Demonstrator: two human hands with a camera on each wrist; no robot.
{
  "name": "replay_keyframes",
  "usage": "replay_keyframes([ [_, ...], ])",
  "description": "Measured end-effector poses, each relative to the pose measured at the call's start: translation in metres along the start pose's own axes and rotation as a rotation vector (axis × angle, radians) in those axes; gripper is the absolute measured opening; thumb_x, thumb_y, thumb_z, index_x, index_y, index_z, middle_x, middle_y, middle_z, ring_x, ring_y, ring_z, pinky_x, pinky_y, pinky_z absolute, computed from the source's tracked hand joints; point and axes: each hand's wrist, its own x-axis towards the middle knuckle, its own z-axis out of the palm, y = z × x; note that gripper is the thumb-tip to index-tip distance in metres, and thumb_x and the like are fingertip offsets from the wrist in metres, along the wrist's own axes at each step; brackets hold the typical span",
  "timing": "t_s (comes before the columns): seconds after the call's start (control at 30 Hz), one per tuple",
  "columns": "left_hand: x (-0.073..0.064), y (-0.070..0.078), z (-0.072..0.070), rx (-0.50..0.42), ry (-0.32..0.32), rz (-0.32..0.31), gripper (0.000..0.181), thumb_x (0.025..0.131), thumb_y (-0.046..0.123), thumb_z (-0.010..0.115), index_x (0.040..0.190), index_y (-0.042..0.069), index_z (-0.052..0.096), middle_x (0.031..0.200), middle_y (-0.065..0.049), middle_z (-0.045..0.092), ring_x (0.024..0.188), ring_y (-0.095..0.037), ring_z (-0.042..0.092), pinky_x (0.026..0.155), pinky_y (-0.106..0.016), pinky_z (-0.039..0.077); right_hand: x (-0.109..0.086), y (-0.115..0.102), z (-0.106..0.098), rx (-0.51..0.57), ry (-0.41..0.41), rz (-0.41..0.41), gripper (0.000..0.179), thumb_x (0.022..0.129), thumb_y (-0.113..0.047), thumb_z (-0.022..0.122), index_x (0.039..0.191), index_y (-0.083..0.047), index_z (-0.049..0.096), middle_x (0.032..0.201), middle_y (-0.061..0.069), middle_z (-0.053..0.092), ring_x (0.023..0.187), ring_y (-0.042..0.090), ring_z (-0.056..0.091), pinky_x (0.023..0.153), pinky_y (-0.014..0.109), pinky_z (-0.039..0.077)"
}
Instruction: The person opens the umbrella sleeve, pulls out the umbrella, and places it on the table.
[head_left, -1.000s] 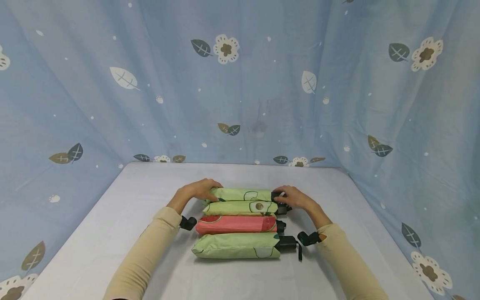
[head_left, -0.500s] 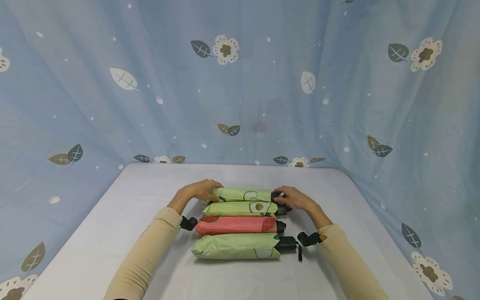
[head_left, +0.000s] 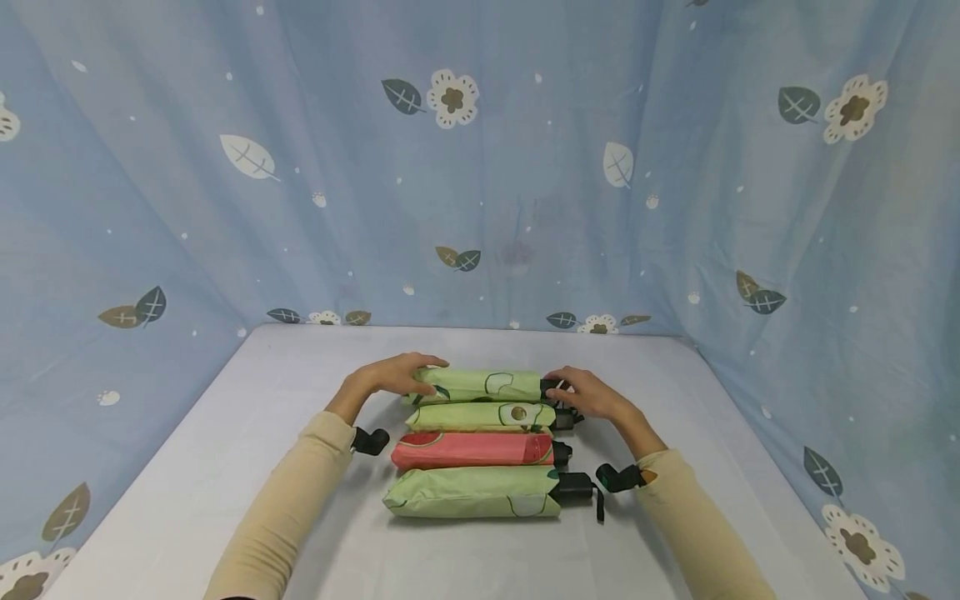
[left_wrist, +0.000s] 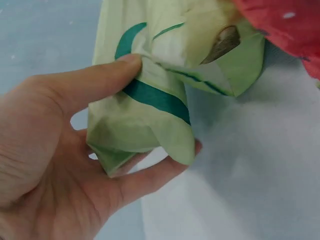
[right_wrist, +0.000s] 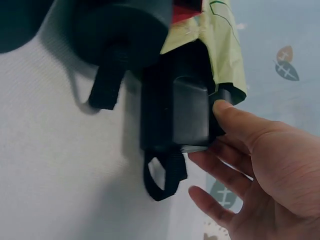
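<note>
Several folded umbrellas lie side by side across the table. My left hand (head_left: 397, 373) holds the cloth end of the farthest one, a light green umbrella (head_left: 476, 384). In the left wrist view, the thumb presses on its green-banded cloth (left_wrist: 155, 102) and fingers reach underneath. My right hand (head_left: 591, 393) pinches the black handle end of that same umbrella, largely hidden in the right wrist view behind a neighbouring black handle (right_wrist: 175, 110) with a strap loop. Just nearer lies a green umbrella with an avocado print (head_left: 457, 416).
Nearer me are a red watermelon-print umbrella (head_left: 465, 450) and another light green umbrella (head_left: 472, 492), handles pointing right. A white cloth covers the table (head_left: 300, 358). Blue patterned curtain (head_left: 525, 208) hangs behind and along both sides.
The farthest green umbrella has shifted slightly up and away in the head view, with both hands moving along with it. The other umbrellas have stayed where they were.
</note>
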Motion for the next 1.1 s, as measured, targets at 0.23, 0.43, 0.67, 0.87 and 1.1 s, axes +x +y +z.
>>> replay_keyframes([
  [0.23, -0.004, -0.003, -0.006, -0.119, 0.039, 0.042, 0.066, 0.097, 0.029, 0.063, 0.154, 0.016, 0.032, 0.087, -0.017, 0.065, 0.071, -0.037, 0.063, 0.079, -0.036, 0.049, -0.003, -0.004, -0.006, -0.007, 0.037, 0.0, 0.039, 0.102, -0.021, 0.053, 0.133, 0.003, 0.055, 0.117, 0.017, 0.062, 0.105, 0.032, 0.062, 0.086, 0.047, 0.052],
  [0.43, -0.005, -0.003, -0.007, -0.244, 0.068, 0.039, 0.062, 0.097, 0.032, 0.062, 0.152, 0.019, 0.037, 0.116, -0.016, 0.061, 0.077, -0.019, 0.061, 0.073, -0.038, 0.049, -0.006, -0.004, -0.009, 0.018, 0.078, 0.021, 0.04, 0.102, -0.023, 0.053, 0.134, 0.001, 0.055, 0.121, 0.015, 0.061, 0.11, 0.032, 0.061, 0.091, 0.049, 0.051],
  [0.67, -0.006, 0.001, -0.009, -0.317, 0.08, 0.037, 0.055, 0.096, 0.033, 0.063, 0.147, 0.025, 0.043, 0.104, -0.02, 0.063, 0.08, -0.04, 0.061, 0.072, -0.044, 0.049, -0.01, -0.007, -0.013, 0.079, 0.11, 0.022, 0.041, 0.103, -0.023, 0.053, 0.135, 0.001, 0.054, 0.125, 0.018, 0.06, 0.116, 0.035, 0.059, 0.095, 0.052, 0.05],
  [0.87, -0.007, 0.01, -0.01, -0.233, 0.094, 0.029, 0.065, 0.088, 0.042, 0.072, 0.146, 0.033, 0.043, 0.139, -0.013, 0.053, 0.094, -0.041, 0.065, 0.08, -0.044, 0.051, -0.013, -0.009, -0.016, 0.144, 0.111, 0.039, 0.042, 0.104, -0.026, 0.051, 0.138, 0.0, 0.052, 0.13, 0.02, 0.059, 0.115, 0.034, 0.06, 0.093, 0.048, 0.051],
  [1.1, -0.009, 0.021, -0.008, -0.114, 0.109, 0.026, 0.079, 0.081, 0.033, 0.081, 0.149, 0.022, 0.043, 0.157, -0.014, 0.034, 0.078, -0.036, 0.07, 0.073, -0.043, 0.057, -0.016, -0.008, -0.015, 0.255, 0.11, 0.043, 0.043, 0.105, -0.026, 0.048, 0.139, 0.0, 0.051, 0.119, 0.021, 0.065, 0.101, 0.029, 0.066, 0.087, 0.049, 0.052],
])
